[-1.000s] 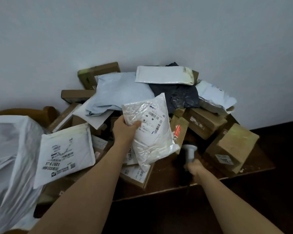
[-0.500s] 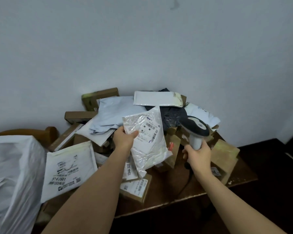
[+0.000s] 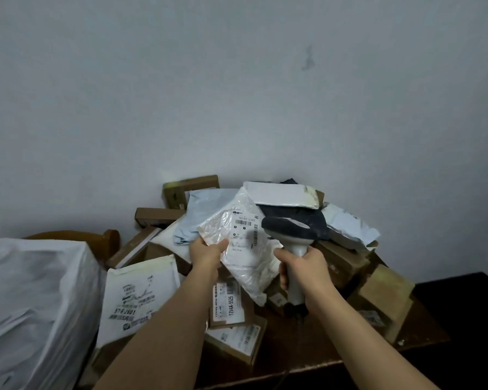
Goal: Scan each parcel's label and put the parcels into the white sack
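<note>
My left hand [image 3: 207, 253] grips the lower left edge of a shiny white bubble mailer [image 3: 243, 243], held up above the pile with its barcode label facing me. My right hand [image 3: 304, 266] holds the pale handle of a barcode scanner [image 3: 289, 230], whose dark head sits just right of the label. The white sack [image 3: 34, 299] bulges at the left edge of the view. Other parcels lie heaped on the dark wooden table [image 3: 299, 350].
A white mailer with printed text [image 3: 137, 296] leans beside the sack. Brown cartons [image 3: 381, 296] crowd the table's right side, and labelled boxes [image 3: 231, 305] lie under my arms. Grey and black bags [image 3: 296, 218] are stacked against the wall behind. A wooden chair back [image 3: 96, 239] stands behind the sack.
My right hand lifted the scanner off the table and brought it up beside the mailer's label. My left hand raised the mailer slightly. The camera tilted upward.
</note>
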